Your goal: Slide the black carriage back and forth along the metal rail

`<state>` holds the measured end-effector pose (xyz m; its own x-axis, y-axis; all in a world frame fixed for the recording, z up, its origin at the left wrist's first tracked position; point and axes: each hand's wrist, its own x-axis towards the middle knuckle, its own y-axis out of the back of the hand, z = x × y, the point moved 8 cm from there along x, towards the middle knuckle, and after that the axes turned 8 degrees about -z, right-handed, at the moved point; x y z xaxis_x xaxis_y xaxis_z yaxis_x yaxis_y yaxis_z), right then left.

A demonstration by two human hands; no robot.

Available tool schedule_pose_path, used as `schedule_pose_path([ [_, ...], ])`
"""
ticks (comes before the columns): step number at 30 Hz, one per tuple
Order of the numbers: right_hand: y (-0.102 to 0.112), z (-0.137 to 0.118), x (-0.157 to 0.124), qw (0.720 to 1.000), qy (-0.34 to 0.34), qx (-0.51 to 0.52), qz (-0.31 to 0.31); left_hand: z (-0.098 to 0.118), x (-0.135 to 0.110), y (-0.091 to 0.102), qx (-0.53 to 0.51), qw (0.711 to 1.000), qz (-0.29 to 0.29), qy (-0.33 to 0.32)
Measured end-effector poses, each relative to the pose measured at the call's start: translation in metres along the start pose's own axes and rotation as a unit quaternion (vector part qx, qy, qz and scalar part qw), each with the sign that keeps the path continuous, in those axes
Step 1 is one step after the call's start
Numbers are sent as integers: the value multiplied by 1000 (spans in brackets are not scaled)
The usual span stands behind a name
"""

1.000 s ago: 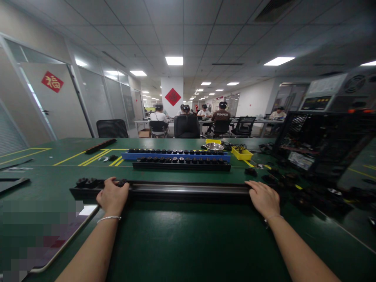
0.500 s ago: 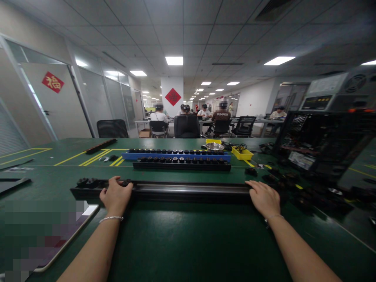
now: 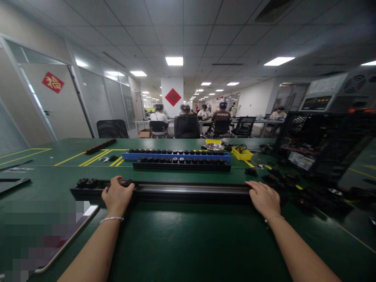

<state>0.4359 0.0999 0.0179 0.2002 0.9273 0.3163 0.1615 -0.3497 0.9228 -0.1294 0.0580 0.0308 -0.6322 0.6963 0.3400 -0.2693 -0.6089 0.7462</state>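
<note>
A long black rail (image 3: pixel 190 189), a channel with a smooth metallic face, lies across the green table in front of me. My left hand (image 3: pixel 117 194) is bent over its left part, with thumb and fingers closed round a small black block (image 3: pixel 128 183) in the channel. The block is partly covered by the hand. Farther left in the same rail sit a few dark blocks (image 3: pixel 87 182). My right hand (image 3: pixel 265 199) grips the rail's right part, fingers over the top; that end is hidden behind it.
Beyond lie a blue rail (image 3: pixel 176 156) and another black rail (image 3: pixel 182 167), both filled with small blocks. A yellow bin (image 3: pixel 242 154) and a metal bowl (image 3: pixel 214 147) stand behind. Dark parts (image 3: pixel 308 196) are heaped right, below an open computer case (image 3: pixel 311 145). A tablet (image 3: pixel 70 239) lies front left.
My left hand has shifted slightly right along the rail, together with the small black block. My right hand and the rail have stayed in place.
</note>
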Motion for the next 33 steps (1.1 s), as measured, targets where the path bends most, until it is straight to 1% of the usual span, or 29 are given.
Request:
schedule_pose_path([
  [12, -1, 0, 1, 1000, 6, -12, 2, 4, 0, -2, 10, 1000, -13, -15],
  [24, 0, 0, 0, 1000, 7, -4, 13, 9, -2, -4, 11, 999, -14, -29],
  [33, 0, -1, 0, 1000, 2, 4, -7, 15, -5, -4, 9, 999, -16, -45],
])
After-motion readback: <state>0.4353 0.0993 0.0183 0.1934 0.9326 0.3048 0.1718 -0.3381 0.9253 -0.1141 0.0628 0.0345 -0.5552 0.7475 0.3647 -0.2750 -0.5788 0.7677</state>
